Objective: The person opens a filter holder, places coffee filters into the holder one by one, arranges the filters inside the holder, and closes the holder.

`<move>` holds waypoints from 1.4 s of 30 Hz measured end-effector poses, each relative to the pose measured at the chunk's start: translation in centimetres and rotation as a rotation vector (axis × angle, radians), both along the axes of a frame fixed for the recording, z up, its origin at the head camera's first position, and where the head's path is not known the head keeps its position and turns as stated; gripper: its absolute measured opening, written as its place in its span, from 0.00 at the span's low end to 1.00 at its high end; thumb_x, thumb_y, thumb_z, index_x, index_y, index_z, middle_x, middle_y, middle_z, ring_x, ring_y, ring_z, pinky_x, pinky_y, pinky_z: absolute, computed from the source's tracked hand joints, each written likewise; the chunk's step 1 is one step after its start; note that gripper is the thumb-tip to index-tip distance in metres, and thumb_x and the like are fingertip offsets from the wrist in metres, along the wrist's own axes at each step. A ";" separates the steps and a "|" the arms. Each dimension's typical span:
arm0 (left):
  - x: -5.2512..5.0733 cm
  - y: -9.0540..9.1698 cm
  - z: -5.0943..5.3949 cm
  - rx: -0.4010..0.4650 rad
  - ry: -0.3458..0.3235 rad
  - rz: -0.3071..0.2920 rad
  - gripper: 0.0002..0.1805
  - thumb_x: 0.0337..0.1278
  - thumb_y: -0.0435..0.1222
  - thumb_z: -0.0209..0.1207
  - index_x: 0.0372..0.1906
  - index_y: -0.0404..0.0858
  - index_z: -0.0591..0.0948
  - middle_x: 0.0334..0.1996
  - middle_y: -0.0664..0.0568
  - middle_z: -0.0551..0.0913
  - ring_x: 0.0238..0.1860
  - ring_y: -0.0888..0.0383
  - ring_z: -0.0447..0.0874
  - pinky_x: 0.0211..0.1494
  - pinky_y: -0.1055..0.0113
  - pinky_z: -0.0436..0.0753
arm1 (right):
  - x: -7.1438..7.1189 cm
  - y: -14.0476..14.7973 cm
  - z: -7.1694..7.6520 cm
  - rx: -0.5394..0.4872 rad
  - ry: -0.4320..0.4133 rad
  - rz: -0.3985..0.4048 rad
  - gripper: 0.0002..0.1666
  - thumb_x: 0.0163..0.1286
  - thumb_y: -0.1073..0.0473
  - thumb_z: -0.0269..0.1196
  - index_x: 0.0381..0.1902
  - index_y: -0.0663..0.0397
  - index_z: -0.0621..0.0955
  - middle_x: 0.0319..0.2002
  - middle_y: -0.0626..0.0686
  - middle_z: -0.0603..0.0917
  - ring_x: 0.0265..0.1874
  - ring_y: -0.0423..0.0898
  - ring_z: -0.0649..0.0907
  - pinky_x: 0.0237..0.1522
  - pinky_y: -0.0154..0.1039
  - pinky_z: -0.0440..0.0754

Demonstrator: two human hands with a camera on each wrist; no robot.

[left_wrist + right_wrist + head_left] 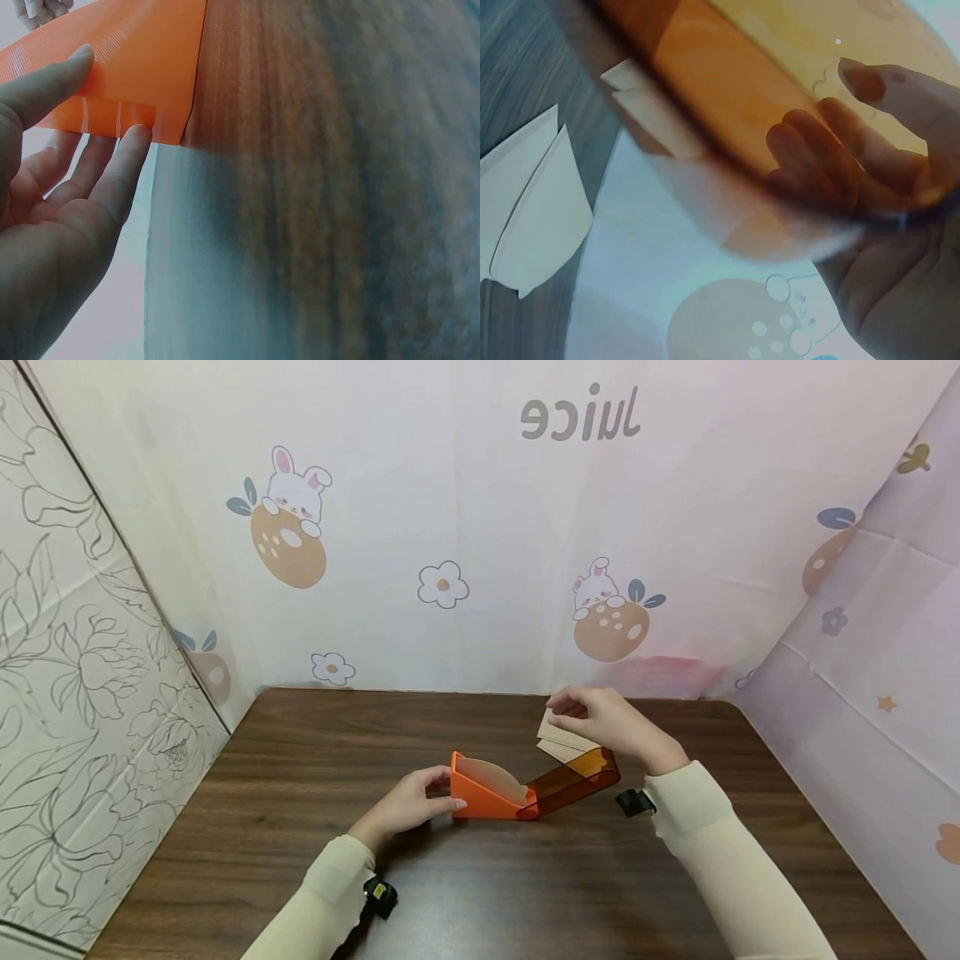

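An orange coffee filter holder (480,802) stands on the table, its see-through amber lid (566,785) swung out to the right. Inside it shows a tan rounded paper filter (491,777). My left hand (405,806) grips the holder's left end, thumb on the near side and fingers at the end, as the left wrist view shows. Above the pale paper filters (544,210) lying past the lid, my right hand (600,718) hovers with loosely bent fingers. Its thumb is apart from the fingers, and no object shows between them. The lid partly covers this hand in the right wrist view.
The dark wooden table (337,735) ends at a printed cloth (450,485) behind it. Another patterned panel (75,693) stands at the left. Black wrist cameras sit on both wrists, the right one (633,802) close to the lid's end.
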State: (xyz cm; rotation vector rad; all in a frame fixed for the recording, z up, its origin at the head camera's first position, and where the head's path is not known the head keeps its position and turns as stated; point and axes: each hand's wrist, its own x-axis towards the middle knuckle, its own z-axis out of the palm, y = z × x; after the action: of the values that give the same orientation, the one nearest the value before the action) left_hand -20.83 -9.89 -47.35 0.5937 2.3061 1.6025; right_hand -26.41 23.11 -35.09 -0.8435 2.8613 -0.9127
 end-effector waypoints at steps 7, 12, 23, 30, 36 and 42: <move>-0.1 -0.1 -0.1 0.009 -0.011 -0.003 0.20 0.62 0.33 0.66 0.58 0.36 0.79 0.50 0.49 0.84 0.55 0.47 0.80 0.61 0.46 0.75 | -0.7 1.0 -0.4 0.009 0.004 -0.033 0.15 0.71 0.52 0.66 0.51 0.52 0.84 0.45 0.49 0.87 0.45 0.47 0.85 0.50 0.50 0.82; -0.3 -0.3 -0.5 0.005 -0.006 -0.010 0.21 0.62 0.37 0.68 0.59 0.39 0.79 0.51 0.52 0.84 0.55 0.52 0.80 0.61 0.50 0.77 | -1.5 1.9 -1.0 0.019 0.002 -0.048 0.14 0.72 0.55 0.65 0.51 0.54 0.83 0.46 0.51 0.87 0.46 0.48 0.85 0.50 0.51 0.81; -0.4 -0.3 -0.6 -0.001 0.005 -0.027 0.21 0.63 0.40 0.67 0.58 0.40 0.80 0.50 0.54 0.84 0.53 0.55 0.81 0.59 0.56 0.78 | -3.3 3.9 -3.7 0.014 -0.006 -0.093 0.13 0.72 0.58 0.64 0.50 0.60 0.82 0.44 0.56 0.86 0.44 0.52 0.84 0.48 0.52 0.82; -0.3 -0.3 -0.4 0.012 -0.001 -0.028 0.21 0.63 0.39 0.67 0.59 0.39 0.79 0.50 0.53 0.84 0.53 0.54 0.81 0.59 0.55 0.78 | -4.0 4.9 -5.5 0.030 -0.032 -0.126 0.17 0.73 0.57 0.64 0.53 0.63 0.81 0.46 0.58 0.85 0.46 0.54 0.83 0.48 0.52 0.82; -0.3 -0.3 -0.3 0.019 -0.001 -0.026 0.22 0.62 0.38 0.68 0.59 0.39 0.79 0.50 0.53 0.84 0.53 0.55 0.81 0.59 0.55 0.78 | -4.4 5.3 -6.9 0.040 -0.066 -0.176 0.21 0.74 0.55 0.63 0.57 0.64 0.80 0.48 0.60 0.85 0.48 0.57 0.83 0.50 0.54 0.81; -0.4 -0.3 -0.6 0.019 0.002 -0.027 0.21 0.63 0.38 0.67 0.59 0.39 0.79 0.50 0.53 0.84 0.54 0.54 0.81 0.58 0.55 0.79 | -5.1 5.7 -8.6 0.011 -0.093 -0.204 0.22 0.73 0.58 0.64 0.58 0.68 0.79 0.48 0.62 0.85 0.49 0.58 0.83 0.50 0.53 0.81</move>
State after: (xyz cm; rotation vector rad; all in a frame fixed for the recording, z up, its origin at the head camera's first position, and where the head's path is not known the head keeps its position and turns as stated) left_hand -21.22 -10.19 -47.94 0.6288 2.2770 1.6135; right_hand -31.48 28.78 -43.64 -0.4999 2.9062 -0.9257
